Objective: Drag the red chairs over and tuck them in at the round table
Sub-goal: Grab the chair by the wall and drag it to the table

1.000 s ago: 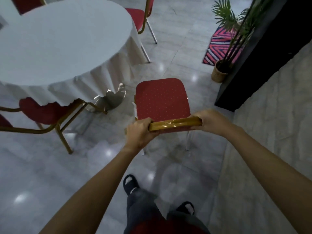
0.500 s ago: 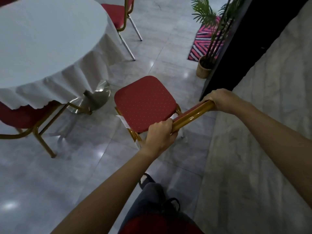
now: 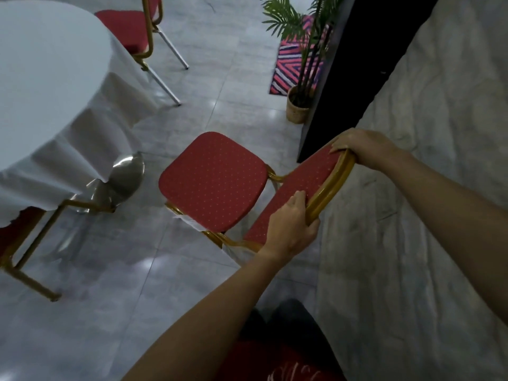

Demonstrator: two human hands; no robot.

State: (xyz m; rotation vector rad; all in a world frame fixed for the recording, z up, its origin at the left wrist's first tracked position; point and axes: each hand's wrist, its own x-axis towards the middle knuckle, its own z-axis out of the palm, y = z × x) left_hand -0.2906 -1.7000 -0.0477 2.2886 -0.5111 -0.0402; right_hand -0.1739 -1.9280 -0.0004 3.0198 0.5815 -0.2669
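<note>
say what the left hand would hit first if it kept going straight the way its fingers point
Probably the held chair's red backrest pad right under the left hand's fingertips; past that, the seat cushion. Depth is unclear.

The round table (image 3: pixel 46 78) ran off the left and top edges, its cloth hiding all but part of the steel base (image 3: pixel 125 176). The far chair (image 3: pixel 129 28) lost its back to the top edge; another chair (image 3: pixel 24 243) sat mostly under the cloth. The held chair's (image 3: pixel 214 180) legs were hidden beneath its seat.
</note>
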